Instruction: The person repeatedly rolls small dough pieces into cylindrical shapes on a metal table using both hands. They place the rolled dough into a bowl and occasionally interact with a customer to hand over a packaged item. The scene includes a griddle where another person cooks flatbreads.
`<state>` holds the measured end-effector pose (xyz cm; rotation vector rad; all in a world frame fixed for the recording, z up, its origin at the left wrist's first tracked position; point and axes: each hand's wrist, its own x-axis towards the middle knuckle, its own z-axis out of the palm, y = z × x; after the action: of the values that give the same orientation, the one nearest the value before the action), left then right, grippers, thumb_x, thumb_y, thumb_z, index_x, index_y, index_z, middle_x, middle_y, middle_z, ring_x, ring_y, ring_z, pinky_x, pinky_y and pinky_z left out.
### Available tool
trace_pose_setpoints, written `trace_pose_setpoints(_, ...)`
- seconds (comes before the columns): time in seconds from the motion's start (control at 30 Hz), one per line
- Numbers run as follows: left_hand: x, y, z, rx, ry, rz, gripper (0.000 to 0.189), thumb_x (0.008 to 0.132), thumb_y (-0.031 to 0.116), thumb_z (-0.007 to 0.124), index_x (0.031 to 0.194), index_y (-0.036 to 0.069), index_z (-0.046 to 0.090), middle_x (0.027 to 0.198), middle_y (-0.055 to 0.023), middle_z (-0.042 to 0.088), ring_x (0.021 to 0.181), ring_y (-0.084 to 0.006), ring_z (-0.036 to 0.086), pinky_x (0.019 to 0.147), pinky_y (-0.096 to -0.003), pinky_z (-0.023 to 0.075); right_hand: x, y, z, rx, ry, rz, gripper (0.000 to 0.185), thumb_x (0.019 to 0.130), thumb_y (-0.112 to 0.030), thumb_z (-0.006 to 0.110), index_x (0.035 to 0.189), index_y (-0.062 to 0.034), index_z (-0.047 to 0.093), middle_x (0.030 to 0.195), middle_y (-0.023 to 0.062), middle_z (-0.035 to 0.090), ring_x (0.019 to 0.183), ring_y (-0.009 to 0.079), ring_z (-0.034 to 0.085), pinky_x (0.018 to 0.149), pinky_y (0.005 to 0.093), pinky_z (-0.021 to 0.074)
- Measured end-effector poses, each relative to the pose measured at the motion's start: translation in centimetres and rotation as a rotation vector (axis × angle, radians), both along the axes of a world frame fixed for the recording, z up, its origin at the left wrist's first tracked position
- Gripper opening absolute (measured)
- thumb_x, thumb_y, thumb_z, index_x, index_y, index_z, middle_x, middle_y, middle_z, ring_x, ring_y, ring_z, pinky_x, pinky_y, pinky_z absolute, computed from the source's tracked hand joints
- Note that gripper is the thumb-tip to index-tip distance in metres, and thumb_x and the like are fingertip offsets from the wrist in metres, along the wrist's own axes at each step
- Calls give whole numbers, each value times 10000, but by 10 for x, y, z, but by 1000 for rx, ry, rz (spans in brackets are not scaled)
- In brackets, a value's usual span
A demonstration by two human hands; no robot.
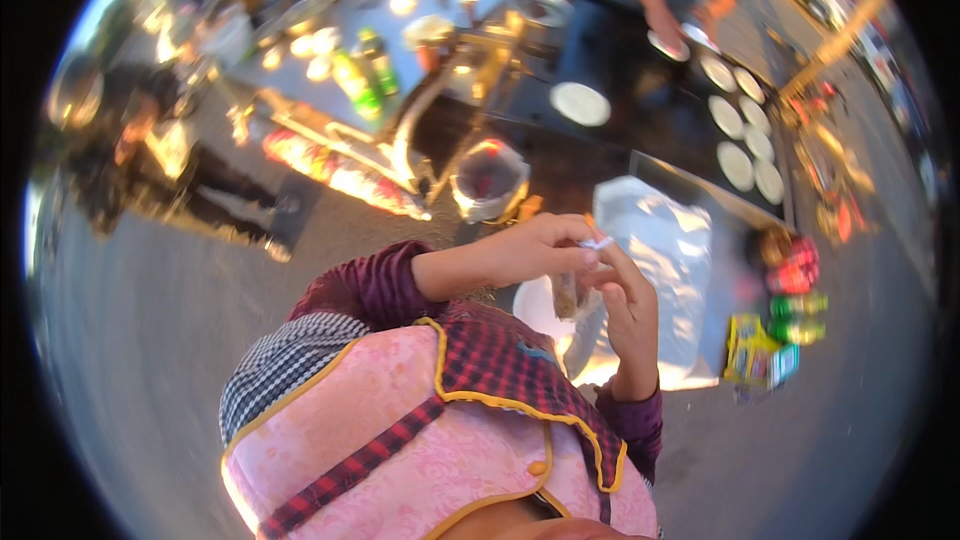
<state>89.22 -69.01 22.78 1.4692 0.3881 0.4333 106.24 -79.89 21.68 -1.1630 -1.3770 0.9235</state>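
Note:
A small clear plastic bag (565, 297) with brownish contents hangs below my fingers. My left hand (546, 244) reaches in from the left, its thumb and fingers closed at the top of the bag. From the right, my right hand (628, 292) meets it, fingers bent around the same gathered top. A twisted white strip (597, 244) lies across the fingers there, with a bit of orange above it. Fingers hide part of the bag's neck. Behind the hands lies a large clear plastic sheet or bag (660, 240), and a white bowl (534, 307) shows below them.
Several flat white rounds (725, 117) lie on a dark griddle or tabletop; another person's hands (667, 30) hold one. A lined bin (490, 180), green bottles (356, 82) and a yellow packet (748, 349) are around. Another person (180, 150) is at the left.

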Motion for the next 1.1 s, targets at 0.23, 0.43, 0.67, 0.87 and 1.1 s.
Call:
trace_pose_setpoints(0.23, -162, 9, 4, 279, 82, 394, 207, 971, 219, 503, 995, 22, 560, 987, -64, 500, 968, -149, 512, 868, -318, 425, -131, 79, -18, 111, -380, 244, 920, 636, -239, 835, 1401, -49, 360, 1381, 172, 390, 1281, 331, 384, 1061, 430, 318)
trace_pose_setpoints(0.43, -284, 32, 11, 394, 115, 634, 167, 944, 186, 520, 959, 20, 528, 968, -67, 497, 892, -159, 514, 802, -327, 436, -296, 144, -91, 294, -297, 310, 941, 691, -350, 808, 1405, -24, 288, 1409, 245, 305, 1311, 386, 328, 1058, 467, 301)
trace_pose_setpoints(0.67, -407, 61, 15, 703, 476, 921, 189, 904, 190, 557, 1024, 43, 567, 918, -139, 589, 854, -333, 595, 735, -410, 482, -434, 202, -80, 286, -220, 584, 630, 808, -233, 710, 1285, 23, 390, 1276, 180, 426, 1220, 304, 415, 1021, 396, 327)
trace_pose_setpoints(0.87, -478, 78, -11, 769, 622, 1082, 147, 897, 172, 565, 974, 49, 585, 839, -125, 614, 780, -334, 614, 669, -417, 494, -504, 251, -52, -143, 57, 818, 285, 881, -67, 596, 1149, 12, 541, 1049, 100, 583, 998, 196, 562, 894, 292, 425)
trace_pose_setpoints(1.1, -508, 91, -37, 519, 716, 1307, 136, 880, 158, 600, 932, 35, 577, 772, -132, 613, 732, -335, 621, 630, -396, 485, -543, 308, -65, -96, -171, 965, 116, 856, -99, 635, 920, -9, 601, 842, 80, 600, 817, 164, 566, 743, 288, 439)
